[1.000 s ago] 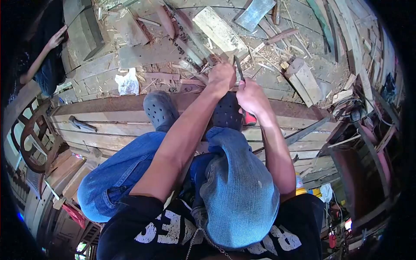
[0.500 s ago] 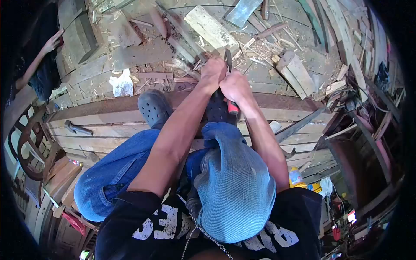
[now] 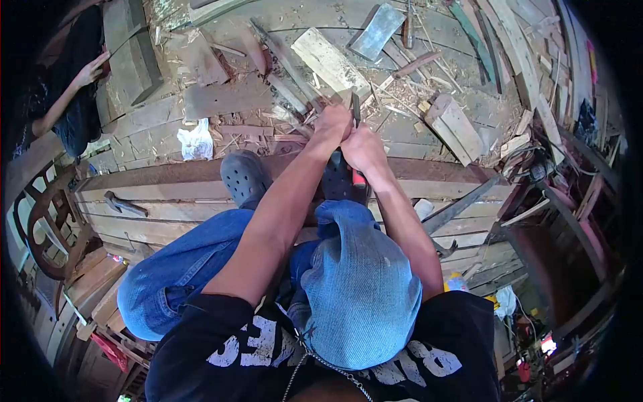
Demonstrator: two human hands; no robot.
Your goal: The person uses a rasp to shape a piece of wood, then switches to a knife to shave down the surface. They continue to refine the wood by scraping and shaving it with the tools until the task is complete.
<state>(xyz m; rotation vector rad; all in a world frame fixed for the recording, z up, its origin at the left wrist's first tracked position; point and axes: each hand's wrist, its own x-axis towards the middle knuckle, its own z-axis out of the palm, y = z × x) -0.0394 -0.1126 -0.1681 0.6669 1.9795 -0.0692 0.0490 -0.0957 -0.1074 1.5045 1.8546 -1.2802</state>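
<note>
Near the upper middle, my left hand (image 3: 333, 122) and my right hand (image 3: 364, 149) press close together, both closed. Between them a dark metal blade (image 3: 355, 106) points up and away from me. A red handle (image 3: 359, 179) shows just below my right hand, which is wrapped round the tool. What the fingers of my left hand grip is hidden. Beyond the blade lies a pale wooden block (image 3: 329, 60) on the floor. Under my hands is a dark clog (image 3: 337, 177) on one foot.
Wood shavings and offcuts cover the plank floor (image 3: 268, 17). A white crumpled cloth (image 3: 195, 140) lies left of my hands, and a hammer (image 3: 125, 204) lower left. A wooden chunk (image 3: 455, 128) and a long dark blade (image 3: 462, 204) are on the right. Another person's hand (image 3: 92, 70) is upper left.
The view has shifted a little, so the floor and its objects appear slightly lower and further right. My hands stay together round the tool, with less of the red handle showing.
</note>
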